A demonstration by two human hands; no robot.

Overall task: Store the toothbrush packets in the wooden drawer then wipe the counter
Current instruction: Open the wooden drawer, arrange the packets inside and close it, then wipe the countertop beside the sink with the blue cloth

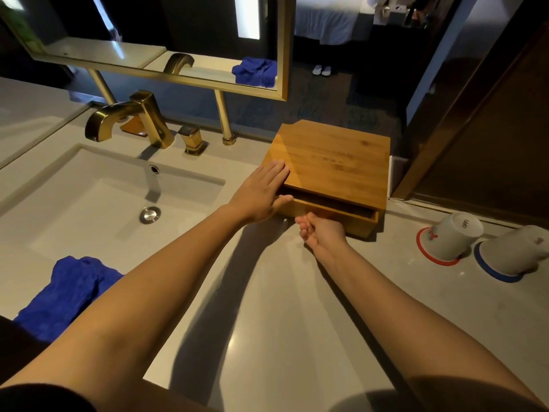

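A wooden box (332,162) sits near the back edge of the grey counter (267,307), to the right of the sink (113,203) and close to the counter's far right corner. It is square and flat, made of honey-coloured wood with a visible grain, and some faint marks show on its lid. One back corner of the lid is cut off at an angle. Its drawer (329,214) is pulled out a little toward the person, showing a dark narrow gap under the lid. What is inside the drawer cannot be seen, and no toothbrush packets show anywhere on the counter.

The left hand (261,194) lies flat on the front left corner of the box, fingers together and stretched over the lid, the thumb against the left end of the drawer. The right hand (320,233) is turned palm up at the drawer's front, its fingers curled loosely; whether they grip the drawer front or only touch it cannot be told.

A crumpled blue cloth (65,292) lies on the front edge of the counter, in front of the sink. A gold tap (127,120) stands behind the sink. Two white cups stand upside down near the right edge of the counter, just beside each other: one (451,239) on a red coaster and one (514,251) on a blue coaster.
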